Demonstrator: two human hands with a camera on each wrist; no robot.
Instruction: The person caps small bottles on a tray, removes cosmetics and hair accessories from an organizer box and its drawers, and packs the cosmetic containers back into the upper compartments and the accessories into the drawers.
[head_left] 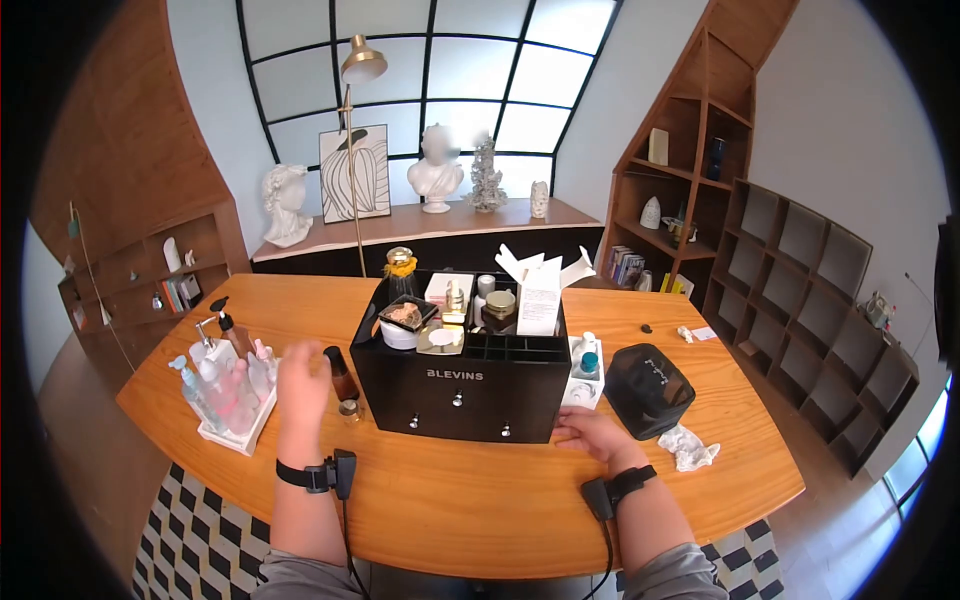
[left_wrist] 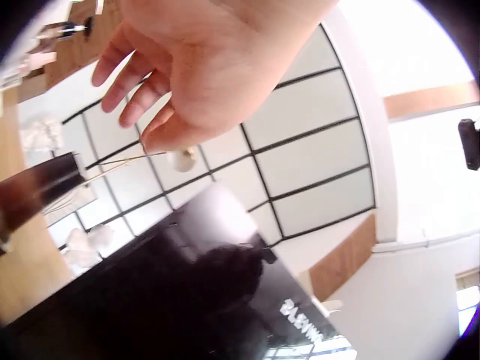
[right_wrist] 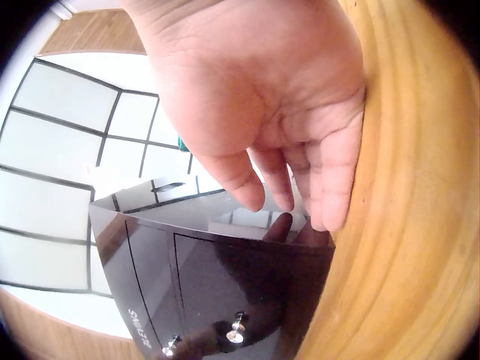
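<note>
A black cosmetics organizer (head_left: 465, 402) marked BLEVINS, with small crystal-like knobs, stands mid-table, its top full of jars, bottles and a white carton (head_left: 540, 298). My right hand (head_left: 592, 434) is low at its right side, the edge of the hand along the tabletop. In the right wrist view the fingers (right_wrist: 337, 176) are fairly straight, their tips right at the glossy side panel. My left hand (head_left: 302, 385) is raised left of the organizer, empty, fingers loosely bent. Close beside it stand a dark brown bottle (head_left: 340, 374) and a small clear jar (head_left: 349, 410).
At the left, a white tray (head_left: 232, 441) holds several pump and spray bottles. Right of the organizer are a white holder (head_left: 598, 380) with bottles, a black mesh case (head_left: 648, 390) and a crumpled tissue (head_left: 689, 449). The wooden table's (head_left: 440, 510) front edge curves nearby.
</note>
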